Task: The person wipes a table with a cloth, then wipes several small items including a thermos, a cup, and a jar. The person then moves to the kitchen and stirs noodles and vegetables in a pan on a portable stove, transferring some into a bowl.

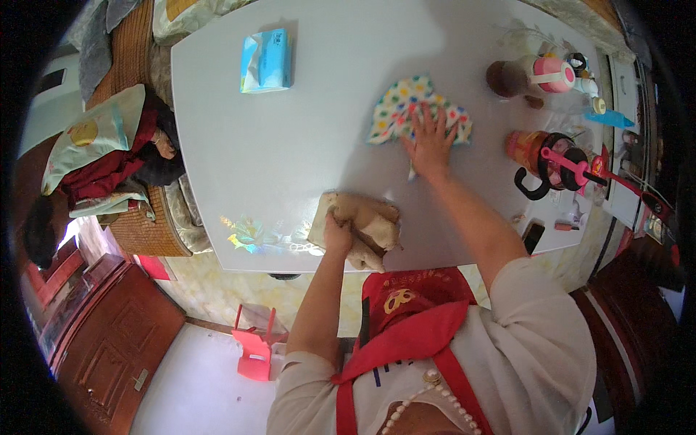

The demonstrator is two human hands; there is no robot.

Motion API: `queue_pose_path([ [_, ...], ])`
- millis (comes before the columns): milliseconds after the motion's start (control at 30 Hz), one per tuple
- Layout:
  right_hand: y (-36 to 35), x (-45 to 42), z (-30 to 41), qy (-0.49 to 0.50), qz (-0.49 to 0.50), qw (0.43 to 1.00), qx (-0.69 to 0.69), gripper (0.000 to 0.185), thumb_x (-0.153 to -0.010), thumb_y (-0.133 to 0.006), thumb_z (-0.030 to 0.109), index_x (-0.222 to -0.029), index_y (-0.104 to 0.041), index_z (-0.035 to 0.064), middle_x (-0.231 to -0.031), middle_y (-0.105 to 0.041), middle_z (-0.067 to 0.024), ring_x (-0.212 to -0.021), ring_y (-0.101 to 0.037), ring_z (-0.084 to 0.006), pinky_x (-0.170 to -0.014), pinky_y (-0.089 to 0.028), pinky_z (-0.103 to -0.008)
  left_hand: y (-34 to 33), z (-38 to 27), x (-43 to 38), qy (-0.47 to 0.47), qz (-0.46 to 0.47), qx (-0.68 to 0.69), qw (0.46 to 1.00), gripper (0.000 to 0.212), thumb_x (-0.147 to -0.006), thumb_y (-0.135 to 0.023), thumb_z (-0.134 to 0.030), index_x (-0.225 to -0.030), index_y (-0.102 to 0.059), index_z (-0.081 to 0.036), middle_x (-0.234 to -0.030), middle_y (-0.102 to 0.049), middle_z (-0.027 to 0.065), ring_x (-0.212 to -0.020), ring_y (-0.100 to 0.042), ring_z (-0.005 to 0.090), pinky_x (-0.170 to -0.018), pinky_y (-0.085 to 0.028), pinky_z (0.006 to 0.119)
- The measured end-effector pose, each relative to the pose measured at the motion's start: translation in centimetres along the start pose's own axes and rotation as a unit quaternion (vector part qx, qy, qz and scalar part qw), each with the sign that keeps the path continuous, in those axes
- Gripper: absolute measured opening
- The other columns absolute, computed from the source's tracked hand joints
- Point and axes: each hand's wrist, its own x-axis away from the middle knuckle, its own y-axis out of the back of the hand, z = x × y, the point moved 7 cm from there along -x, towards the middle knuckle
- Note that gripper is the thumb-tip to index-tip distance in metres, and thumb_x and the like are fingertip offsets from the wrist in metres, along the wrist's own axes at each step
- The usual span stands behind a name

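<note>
My left hand grips the edge of a bunched tan cloth near the front edge of the white table. Farther from me, my right hand is spread flat, palm down, on a white cloth with coloured dots. That dotted cloth lies partly crumpled on the tabletop. The two cloths are apart.
A blue tissue pack lies at the far left. To the right stand a pink-lidded container, a jug with a black handle and a phone. Another person is beyond the left edge. A red chair stands below.
</note>
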Motion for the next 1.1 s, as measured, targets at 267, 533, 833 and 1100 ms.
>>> queue_pose_path([
  [267, 1.5, -10.4, -2.7, -0.051, -0.074, 0.996, 0.022, 0.059, -0.086, -0.039, 0.051, -0.136, -0.028, 0.0209, -0.144, -0.016, -0.0048, -0.132, -0.009, -0.0323, -0.100, -0.008, -0.0618, -0.9, 2.4, 0.4, 0.059, 0.047, 0.145, 0.987, 0.052, -0.079, -0.061, -0.022, -0.121, -0.040, -0.001, -0.109, -0.055, 0.0191, -0.099, -0.055, 0.0289, -0.082, -0.043, 0.036],
  [533, 1.3, -10.6, -2.8, -0.068, -0.044, 0.996, 0.025, 0.059, -0.086, -0.037, 0.051, -0.137, -0.026, 0.0230, -0.145, -0.015, -0.0032, -0.132, -0.009, -0.0305, -0.101, -0.008, -0.0595, 8.8, -6.2, 0.2, -0.054, 0.271, -0.007, 0.961, 0.036, -0.082, -0.061, -0.029, -0.099, -0.060, 0.003, -0.091, -0.063, 0.0077, -0.082, -0.056, 0.0148, -0.075, -0.045, 0.029],
  [833, 1.5, -10.4, -2.8, -0.057, -0.065, 0.996, -0.002, 0.057, -0.087, -0.036, 0.051, -0.136, -0.028, 0.0220, -0.144, -0.017, -0.0033, -0.132, -0.010, -0.0309, -0.102, -0.008, -0.0587, 19.5, -24.9, -16.7, -0.230, -0.322, -0.157, 0.905, 0.105, -0.059, -0.080, -0.037, -0.137, -0.015, -0.012, -0.132, -0.027, 0.0241, -0.124, -0.022, 0.0413, -0.097, -0.032, 0.047],
  [1100, 0.6, -10.4, -3.3, -0.062, -0.101, 0.992, -0.048, 0.053, -0.087, -0.038, 0.049, -0.132, -0.035, 0.0207, -0.141, -0.022, -0.0017, -0.131, -0.013, -0.0282, -0.102, -0.009, -0.0573, 13.6, -21.5, -17.4, -0.339, -0.295, -0.165, 0.878, 0.096, -0.056, -0.075, -0.025, -0.134, -0.023, -0.004, -0.115, -0.045, 0.0239, -0.103, -0.043, 0.0393, -0.087, -0.037, 0.048],
])
